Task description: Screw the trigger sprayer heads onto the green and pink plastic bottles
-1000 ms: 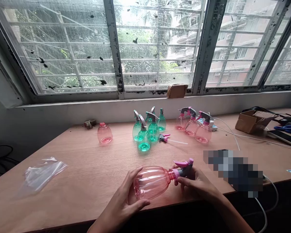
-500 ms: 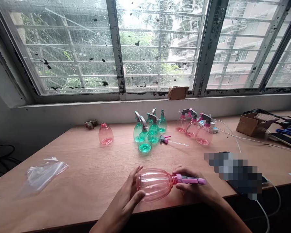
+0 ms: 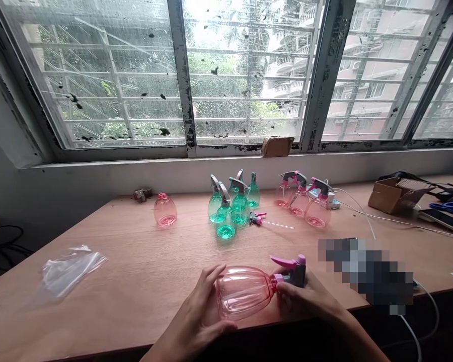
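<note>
A clear pink spray bottle (image 3: 244, 294) lies on its side in the air over the table's front edge, its base to the left. Around the base, my left hand (image 3: 198, 311) is closed with the thumb underneath. My right hand (image 3: 309, 296) grips the grey and pink spray head (image 3: 297, 272) at the neck; some of its fingers are hidden behind it. The pink trigger sticks out up and to the left. Further back, a loose spray head (image 3: 255, 218) with a thin clear tube lies beside several green spray bottles (image 3: 225, 229).
An open pink bottle (image 3: 165, 210) stands at the back left. Three pink spray bottles (image 3: 317, 213) stand at the back right. A plastic bag (image 3: 71, 271) lies on the left. On the right are a pixelated object (image 3: 373, 276), cables, a cardboard box (image 3: 390, 196) and blue scissors (image 3: 451, 207).
The spray head has turned about the bottle's axis, so its trigger now shows pointing up and left. My right fingers have shifted around it. The bottle has moved slightly right and down.
</note>
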`<state>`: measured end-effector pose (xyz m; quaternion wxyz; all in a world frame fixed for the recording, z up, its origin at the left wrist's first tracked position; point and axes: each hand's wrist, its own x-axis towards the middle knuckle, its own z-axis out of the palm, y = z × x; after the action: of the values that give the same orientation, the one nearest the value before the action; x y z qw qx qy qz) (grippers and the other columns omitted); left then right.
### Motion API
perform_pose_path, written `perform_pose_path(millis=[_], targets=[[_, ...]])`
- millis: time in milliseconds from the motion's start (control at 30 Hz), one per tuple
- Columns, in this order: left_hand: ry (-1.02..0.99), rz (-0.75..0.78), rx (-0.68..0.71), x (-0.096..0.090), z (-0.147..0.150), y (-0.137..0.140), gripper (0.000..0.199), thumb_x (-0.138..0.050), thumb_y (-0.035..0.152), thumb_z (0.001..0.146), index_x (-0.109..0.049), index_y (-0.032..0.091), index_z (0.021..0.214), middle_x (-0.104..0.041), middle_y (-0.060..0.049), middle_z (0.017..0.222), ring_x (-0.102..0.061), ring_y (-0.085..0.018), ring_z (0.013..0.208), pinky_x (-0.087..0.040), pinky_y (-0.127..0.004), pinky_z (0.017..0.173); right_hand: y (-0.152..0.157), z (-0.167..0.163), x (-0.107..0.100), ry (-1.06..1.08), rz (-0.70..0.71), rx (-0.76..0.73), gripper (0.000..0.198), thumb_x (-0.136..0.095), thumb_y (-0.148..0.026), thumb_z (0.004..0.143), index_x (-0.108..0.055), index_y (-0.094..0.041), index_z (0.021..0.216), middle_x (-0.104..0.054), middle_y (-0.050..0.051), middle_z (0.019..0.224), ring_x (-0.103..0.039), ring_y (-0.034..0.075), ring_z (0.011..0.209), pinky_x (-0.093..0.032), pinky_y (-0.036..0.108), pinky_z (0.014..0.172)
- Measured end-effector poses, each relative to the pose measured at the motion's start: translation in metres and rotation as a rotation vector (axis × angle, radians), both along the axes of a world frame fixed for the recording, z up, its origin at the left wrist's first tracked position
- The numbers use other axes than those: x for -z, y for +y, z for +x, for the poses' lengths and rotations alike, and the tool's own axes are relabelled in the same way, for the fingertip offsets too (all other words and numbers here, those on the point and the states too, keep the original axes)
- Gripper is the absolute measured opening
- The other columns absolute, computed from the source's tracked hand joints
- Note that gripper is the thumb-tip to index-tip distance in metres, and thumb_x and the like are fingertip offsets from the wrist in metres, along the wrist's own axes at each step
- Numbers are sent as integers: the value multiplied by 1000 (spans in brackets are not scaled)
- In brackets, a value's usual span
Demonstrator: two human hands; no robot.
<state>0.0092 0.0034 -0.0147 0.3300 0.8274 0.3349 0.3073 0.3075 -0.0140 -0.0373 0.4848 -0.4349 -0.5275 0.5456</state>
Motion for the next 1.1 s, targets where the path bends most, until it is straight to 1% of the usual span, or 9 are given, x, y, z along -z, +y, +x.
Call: perform_pose_path(millis=[133, 300, 467, 567, 633, 800, 933, 1033, 1100], targets=[[17, -2, -33, -6, 2, -3, 92, -79, 14, 80, -29, 42, 152, -39, -2, 154, -40, -30, 143, -35, -40, 121, 0, 2, 1, -1, -14, 9, 52, -94, -41, 59, -67, -17, 97, -69, -4, 59, -61, 13, 47, -51, 24, 47], [20, -21, -39, -5, 1, -3, 90, -79, 19, 81, -29, 39, 152, -41, -3, 153, -42, -30, 142, -36, -38, 119, 1, 2, 0, -30, 44, -4, 43, -88, -41, 71, -67, -16, 99, -70, -1, 62, -62, 14, 50, -53, 27, 50], [-4, -101, -21, -8, 0, -5, 92, -83, 32, 79, -28, 38, 153, -40, -3, 158, -41, -32, 144, -34, -40, 120, 1, 2, 6, 0, 65, 21, 50, -88, -41, 71, -67, -15, 108, -70, -1, 63, -62, 15, 52, -52, 28, 52], [-41, -184, -34, -7, -2, -3, 73, -64, 50, 92, -28, 35, 154, -39, -4, 160, -41, -33, 144, -34, -45, 120, -1, 3, 9, -40, 50, 47, 61, -89, -41, 70, -65, -14, 119, -71, -1, 64, -63, 16, 54, -52, 29, 55], [-57, -213, -67, -4, -4, 0, 63, -54, 52, 98, -30, 33, 153, -41, -5, 160, -40, -33, 145, -33, -46, 120, -2, 4, 9, -63, 42, 80, 65, -90, -40, 68, -65, -15, 123, -70, -2, 64, -63, 17, 56, -52, 30, 57], [-88, -228, 7, 1, -3, 4, 75, -77, 38, 85, -37, 34, 148, -47, -6, 154, -50, -30, 137, -41, -41, 116, -2, 3, 2, -80, 68, 25, 54, -86, -45, 72, -70, -14, 114, -70, 0, 65, -64, 18, 55, -51, 31, 57], [-118, -229, 18, 1, -1, 1, 83, -80, 28, 82, -34, 36, 149, -50, -5, 152, -55, -28, 132, -42, -40, 116, -3, 2, 0, -107, 62, 45, 50, -86, -47, 71, -71, -15, 107, -71, 1, 65, -64, 17, 55, -51, 30, 55], [-71, -183, -9, 0, -2, 0, 85, -79, 37, 83, -30, 36, 153, -44, -5, 157, -44, -31, 142, -34, -46, 121, -2, 3, 2, -130, 67, 24, 44, -84, -49, 73, -72, -14, 97, -70, 2, 61, -65, 18, 54, -50, 30, 54], [-17, -125, -46, -1, -4, 1, 78, -73, 47, 87, -32, 34, 153, -43, -7, 158, -38, -35, 145, -29, -52, 121, -2, 4, 4, -135, 72, 8, 44, -84, -49, 73, -71, -14, 98, -71, 2, 60, -65, 18, 53, -49, 29, 52]])
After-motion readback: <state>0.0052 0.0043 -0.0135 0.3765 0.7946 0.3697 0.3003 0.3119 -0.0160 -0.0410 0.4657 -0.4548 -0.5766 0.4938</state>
